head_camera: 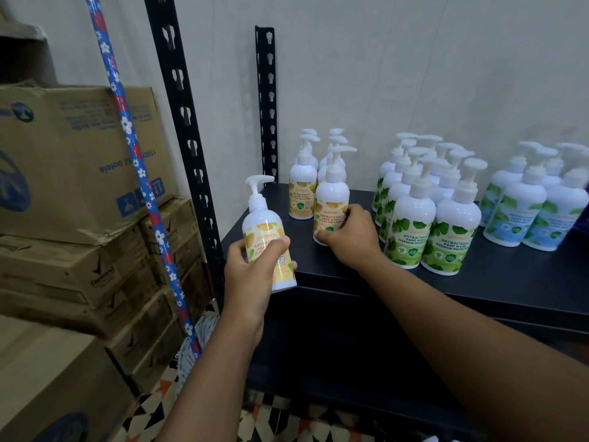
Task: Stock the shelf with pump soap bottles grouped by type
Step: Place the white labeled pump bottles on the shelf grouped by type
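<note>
While the left grip (pixel 251 269) is clutching a tilted bottle (pixel 263 229),
the right grip (pixel 349 239) is clasping a shelved bottle (pixel 331 199).

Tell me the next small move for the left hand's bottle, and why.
Probably set the held bottle in the left hand on the shelf, just left of the standing bottle the right hand grips, in front of the yellow-label group: its label matches, and that front corner looks bare.

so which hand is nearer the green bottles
Right. The right hand grips a yellow bottle standing on the shelf, just left of the green bottles; the left hand holds a second yellow bottle by the shelf's front left corner, farther off.
</note>
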The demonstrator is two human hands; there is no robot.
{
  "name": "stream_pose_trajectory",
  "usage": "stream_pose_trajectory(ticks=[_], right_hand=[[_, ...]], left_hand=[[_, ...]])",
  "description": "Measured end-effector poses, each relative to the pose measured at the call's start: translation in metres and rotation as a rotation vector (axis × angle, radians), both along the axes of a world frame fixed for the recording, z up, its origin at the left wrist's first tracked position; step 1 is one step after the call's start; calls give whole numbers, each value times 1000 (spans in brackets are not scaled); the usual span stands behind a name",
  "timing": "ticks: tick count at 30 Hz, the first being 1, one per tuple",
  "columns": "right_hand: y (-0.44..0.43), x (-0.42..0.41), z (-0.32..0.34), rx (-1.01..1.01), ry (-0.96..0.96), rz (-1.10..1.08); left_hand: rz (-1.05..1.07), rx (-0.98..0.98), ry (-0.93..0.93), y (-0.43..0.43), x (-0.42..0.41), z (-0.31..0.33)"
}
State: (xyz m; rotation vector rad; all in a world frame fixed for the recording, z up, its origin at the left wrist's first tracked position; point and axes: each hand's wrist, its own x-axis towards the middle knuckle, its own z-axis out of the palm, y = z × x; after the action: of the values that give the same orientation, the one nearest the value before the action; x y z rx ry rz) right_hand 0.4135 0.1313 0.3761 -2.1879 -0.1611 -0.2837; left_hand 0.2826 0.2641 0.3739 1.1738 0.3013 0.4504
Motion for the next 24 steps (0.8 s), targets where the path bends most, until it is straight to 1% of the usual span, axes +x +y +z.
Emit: stream_pose_trajectory(ticks=[24], right_hand=[[4,21,2,-48,17,-17]], left_hand=[[-22,-3,33,3,1,-6]])
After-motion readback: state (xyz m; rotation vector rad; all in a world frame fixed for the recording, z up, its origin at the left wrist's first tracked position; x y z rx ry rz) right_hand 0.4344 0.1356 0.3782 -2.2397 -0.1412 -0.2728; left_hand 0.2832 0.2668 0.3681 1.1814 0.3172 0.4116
